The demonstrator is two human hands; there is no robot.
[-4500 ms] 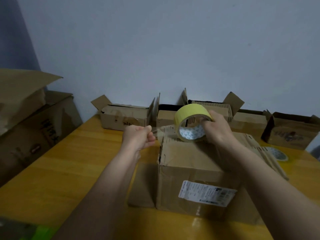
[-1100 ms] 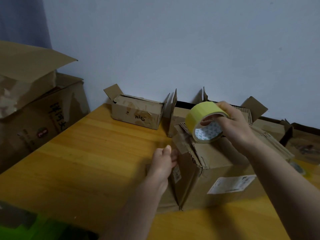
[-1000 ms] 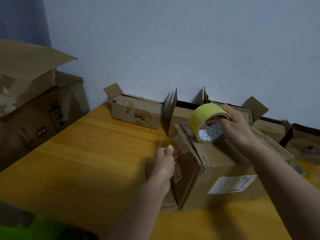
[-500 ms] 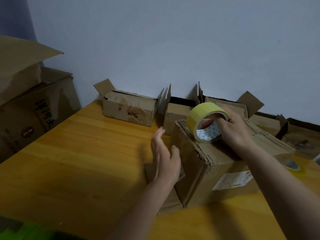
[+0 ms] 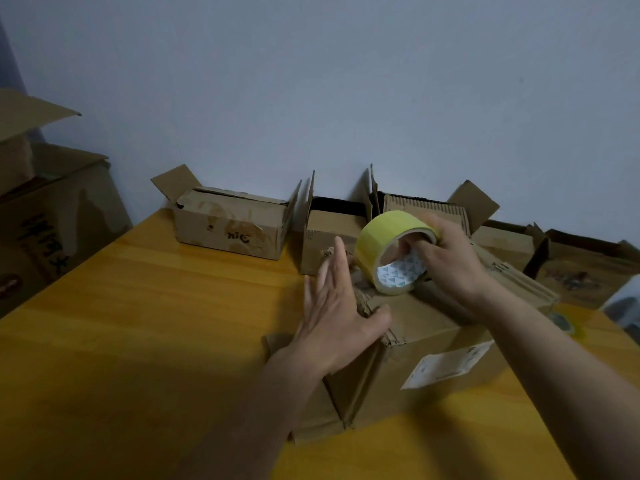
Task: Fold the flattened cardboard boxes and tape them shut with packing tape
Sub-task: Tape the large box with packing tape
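A brown cardboard box with a white shipping label stands on the yellow wooden table, its top flaps folded down. My right hand grips a yellow roll of packing tape, fingers hooked through its core, and holds it on the box's top. My left hand lies flat with straight fingers against the box's left top edge and side, thumb on the top. A loose bottom flap sticks out at the box's left foot.
Several open cardboard boxes line the wall: one at the left, one in the middle, more at the right. Large boxes stand off the table's left. A second tape roll lies right of the box.
My left hand has opened from a fist and moved up flat against the box's left edge. The box has been turned a little. My right hand still holds the roll on top.
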